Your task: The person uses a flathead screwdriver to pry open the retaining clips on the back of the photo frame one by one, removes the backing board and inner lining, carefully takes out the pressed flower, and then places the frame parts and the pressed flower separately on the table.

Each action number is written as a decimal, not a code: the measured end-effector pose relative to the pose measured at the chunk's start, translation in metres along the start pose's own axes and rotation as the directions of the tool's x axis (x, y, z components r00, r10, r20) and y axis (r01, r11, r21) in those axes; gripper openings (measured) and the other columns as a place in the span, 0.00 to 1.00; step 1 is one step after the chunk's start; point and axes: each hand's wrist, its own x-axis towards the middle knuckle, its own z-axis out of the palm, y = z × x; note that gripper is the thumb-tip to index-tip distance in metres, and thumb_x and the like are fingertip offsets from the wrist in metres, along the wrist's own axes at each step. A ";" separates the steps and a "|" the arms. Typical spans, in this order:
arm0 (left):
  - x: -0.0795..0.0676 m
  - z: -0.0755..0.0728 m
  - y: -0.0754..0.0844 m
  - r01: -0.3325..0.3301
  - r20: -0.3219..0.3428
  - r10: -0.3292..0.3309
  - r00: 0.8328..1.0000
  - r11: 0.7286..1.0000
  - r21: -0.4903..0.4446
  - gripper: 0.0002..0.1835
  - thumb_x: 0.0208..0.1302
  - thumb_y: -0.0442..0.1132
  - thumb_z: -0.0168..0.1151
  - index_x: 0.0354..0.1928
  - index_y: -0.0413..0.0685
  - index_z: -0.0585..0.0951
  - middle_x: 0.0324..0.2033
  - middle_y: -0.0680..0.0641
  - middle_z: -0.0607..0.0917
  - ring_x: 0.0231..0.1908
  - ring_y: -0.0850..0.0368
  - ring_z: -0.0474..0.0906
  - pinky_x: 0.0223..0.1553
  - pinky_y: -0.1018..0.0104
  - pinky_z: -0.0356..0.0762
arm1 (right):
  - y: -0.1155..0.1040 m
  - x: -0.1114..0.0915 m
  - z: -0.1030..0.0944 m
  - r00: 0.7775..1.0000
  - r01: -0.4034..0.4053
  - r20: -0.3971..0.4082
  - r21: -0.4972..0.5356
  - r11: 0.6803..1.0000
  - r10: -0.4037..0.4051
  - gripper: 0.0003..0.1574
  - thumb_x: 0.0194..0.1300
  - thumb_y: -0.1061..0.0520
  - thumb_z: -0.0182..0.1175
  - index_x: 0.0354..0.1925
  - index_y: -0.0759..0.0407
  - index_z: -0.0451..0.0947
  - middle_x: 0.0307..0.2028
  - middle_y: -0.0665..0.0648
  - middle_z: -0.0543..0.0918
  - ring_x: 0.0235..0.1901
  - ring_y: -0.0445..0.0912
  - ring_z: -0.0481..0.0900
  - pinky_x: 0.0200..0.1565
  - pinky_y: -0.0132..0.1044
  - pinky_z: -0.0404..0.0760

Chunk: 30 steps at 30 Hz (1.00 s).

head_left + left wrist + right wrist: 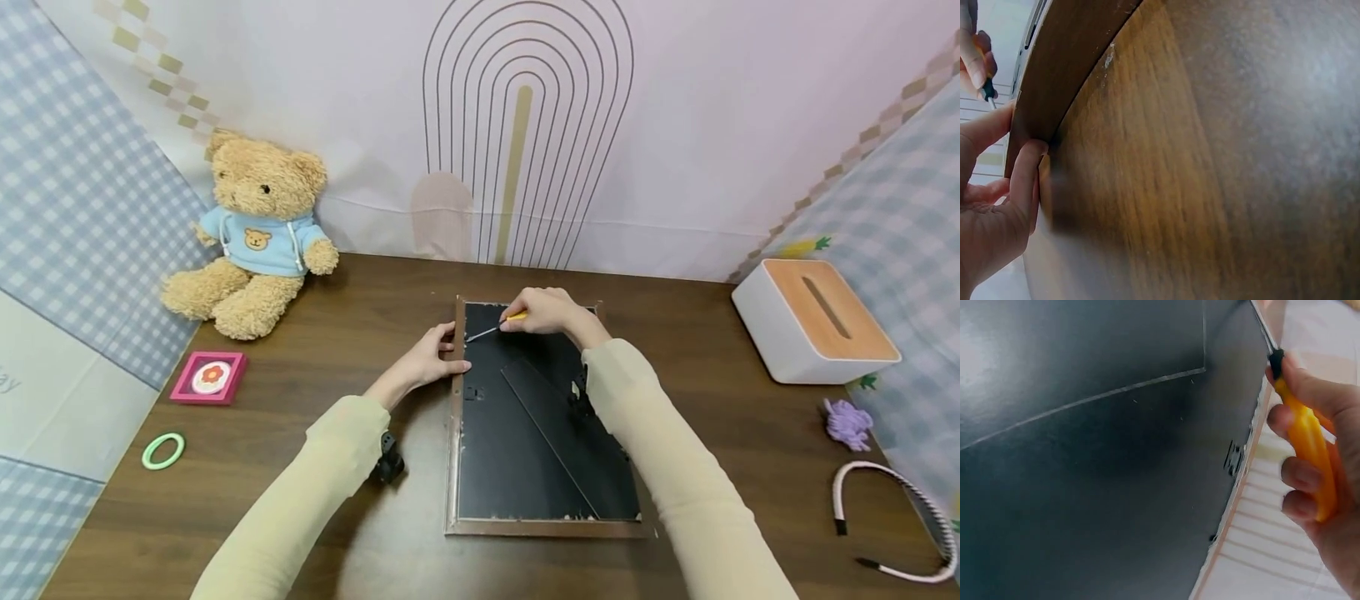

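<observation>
Left hand [420, 362]: pinching the left rail of the picture frame [540, 527], thumb over the rim, fingers against its outer side.
Right hand [551, 310]: fingers curled round the yellow handle of my screwdriver [1313, 456], tip by the left edge of the backing board [525, 467], just past my left thumb.
Frame position: back side up, between my forearms, top end under my right hand.
Table [720, 358]: dark brown wood grain, shiny near me.
Left side: teddy bear [258, 250] in a blue hoodie, pink case [237, 377], green ring [147, 454].
Right side: white box [795, 325] with a slotted wood-look lid, purple thing [848, 424] I can't identify, headband [918, 498].
Walls: printed cloth [360, 100] behind, blue checks at the sides.
Left wrist cam only: a fingertip tucked low, where the frame's brown side meets the table.
Right wrist cam only: the screwdriver's black collar and dark slots in the board, close up.
</observation>
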 end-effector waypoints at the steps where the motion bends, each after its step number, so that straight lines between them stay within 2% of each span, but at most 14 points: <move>1: 0.000 0.000 0.000 -0.003 0.000 0.003 1.000 1.000 0.003 0.41 0.58 0.36 0.64 0.69 0.35 0.53 0.66 0.32 0.58 0.63 0.38 0.65 0.63 0.51 0.66 | -0.003 -0.001 0.000 1.000 -0.001 -0.021 -0.036 0.999 0.000 0.19 0.62 0.43 0.58 0.47 0.48 0.83 0.47 0.52 0.85 0.37 0.44 0.80 0.28 0.30 0.69; 4: 0.000 0.000 0.001 -0.006 0.002 0.006 1.000 1.000 0.004 0.42 0.58 0.36 0.64 0.69 0.35 0.53 0.67 0.32 0.57 0.63 0.38 0.65 0.64 0.51 0.65 | -0.013 -0.001 -0.001 0.995 0.010 -0.097 -0.159 0.987 -0.026 0.17 0.61 0.41 0.58 0.41 0.47 0.85 0.38 0.50 0.87 0.28 0.42 0.78 0.22 0.28 0.65; 6: 0.000 0.000 0.002 -0.009 0.003 0.009 1.000 1.000 0.013 0.41 0.58 0.36 0.63 0.69 0.34 0.53 0.67 0.31 0.57 0.63 0.37 0.65 0.64 0.51 0.65 | -0.021 -0.002 -0.002 0.986 0.022 -0.157 -0.235 0.972 -0.060 0.16 0.59 0.40 0.59 0.35 0.47 0.86 0.28 0.47 0.84 0.20 0.41 0.72 0.19 0.29 0.60; 9: 0.000 0.000 0.002 0.008 0.010 -0.008 1.000 1.000 0.017 0.41 0.59 0.36 0.63 0.69 0.35 0.52 0.67 0.32 0.56 0.64 0.38 0.64 0.65 0.50 0.64 | -0.032 -0.002 -0.003 0.971 0.024 -0.219 -0.312 0.950 -0.097 0.19 0.58 0.41 0.61 0.20 0.50 0.81 0.13 0.44 0.70 0.13 0.38 0.59 0.16 0.29 0.50; 12: 0.000 0.001 0.002 0.005 0.010 -0.005 1.000 1.000 0.024 0.41 0.59 0.36 0.62 0.69 0.34 0.52 0.67 0.31 0.57 0.63 0.37 0.64 0.65 0.50 0.65 | -0.045 -0.001 -0.005 0.971 0.001 -0.225 -0.344 0.939 -0.083 0.25 0.57 0.42 0.62 0.12 0.50 0.70 0.09 0.45 0.59 0.13 0.39 0.53 0.17 0.31 0.47; 14: 0.000 0.002 0.002 -0.004 0.002 0.004 1.000 1.000 0.009 0.41 0.58 0.35 0.63 0.69 0.33 0.52 0.66 0.31 0.57 0.63 0.36 0.65 0.65 0.51 0.65 | -0.055 0.002 -0.008 0.975 -0.011 -0.209 -0.390 0.921 -0.076 0.24 0.57 0.42 0.63 0.14 0.50 0.67 0.10 0.44 0.60 0.13 0.39 0.56 0.18 0.31 0.52; 16: 0.001 0.003 0.003 -0.014 -0.009 0.014 1.000 1.000 0.005 0.40 0.58 0.34 0.63 0.68 0.31 0.53 0.66 0.30 0.58 0.62 0.36 0.65 0.64 0.51 0.65 | -0.068 0.005 -0.013 0.980 -0.011 -0.183 -0.453 0.891 -0.081 0.19 0.56 0.43 0.64 0.18 0.51 0.72 0.13 0.46 0.70 0.16 0.41 0.65 0.20 0.33 0.64; 19: -0.001 0.005 0.008 -0.017 -0.027 0.017 0.999 1.000 0.003 0.40 0.57 0.34 0.63 0.68 0.31 0.54 0.65 0.31 0.60 0.61 0.37 0.67 0.64 0.52 0.66 | -0.088 0.012 -0.020 0.986 0.004 -0.139 -0.542 0.841 -0.095 0.09 0.56 0.49 0.63 0.27 0.52 0.78 0.19 0.48 0.78 0.21 0.42 0.70 0.31 0.39 0.77; 21: -0.002 0.005 0.010 -0.019 -0.033 0.020 0.999 1.000 0.018 0.40 0.56 0.33 0.64 0.67 0.31 0.55 0.65 0.31 0.61 0.60 0.37 0.67 0.63 0.52 0.67 | -0.101 0.016 -0.023 0.988 0.007 -0.121 -0.578 0.816 -0.095 0.05 0.56 0.53 0.62 0.30 0.53 0.80 0.22 0.49 0.80 0.22 0.43 0.71 0.38 0.42 0.80; 24: -0.002 0.003 0.012 -0.014 -0.037 0.015 0.999 1.000 0.015 0.39 0.54 0.32 0.65 0.65 0.30 0.58 0.63 0.31 0.63 0.59 0.36 0.68 0.62 0.51 0.68 | -0.116 0.022 -0.024 0.989 0.009 -0.109 -0.622 0.783 -0.098 0.03 0.57 0.55 0.60 0.31 0.52 0.80 0.21 0.48 0.77 0.22 0.42 0.68 0.41 0.41 0.80; 25: -0.002 0.003 0.011 -0.037 -0.035 0.038 0.999 0.999 0.014 0.39 0.54 0.33 0.66 0.65 0.31 0.58 0.62 0.32 0.65 0.59 0.37 0.69 0.61 0.52 0.69 | -0.121 0.025 -0.023 0.989 0.011 -0.106 -0.634 0.773 -0.101 0.04 0.58 0.55 0.59 0.31 0.52 0.80 0.21 0.47 0.76 0.22 0.41 0.68 0.42 0.41 0.80; 27: 0.004 0.003 0.002 -0.070 -0.033 0.069 0.997 0.997 -0.013 0.38 0.52 0.33 0.67 0.64 0.33 0.60 0.60 0.33 0.68 0.57 0.40 0.71 0.60 0.54 0.70 | -0.127 0.028 -0.023 0.991 0.014 -0.093 -0.657 0.754 -0.100 0.05 0.59 0.55 0.59 0.33 0.52 0.80 0.21 0.47 0.75 0.23 0.41 0.68 0.43 0.40 0.80; 30: 0.038 0.010 -0.044 -0.147 -0.056 0.145 0.988 0.989 -0.031 0.39 0.50 0.41 0.71 0.61 0.38 0.63 0.55 0.38 0.72 0.50 0.49 0.75 0.49 0.64 0.77 | -0.130 0.032 -0.021 0.993 0.006 -0.086 -0.660 0.751 -0.084 0.06 0.60 0.57 0.57 0.35 0.52 0.81 0.22 0.47 0.77 0.24 0.40 0.70 0.44 0.39 0.80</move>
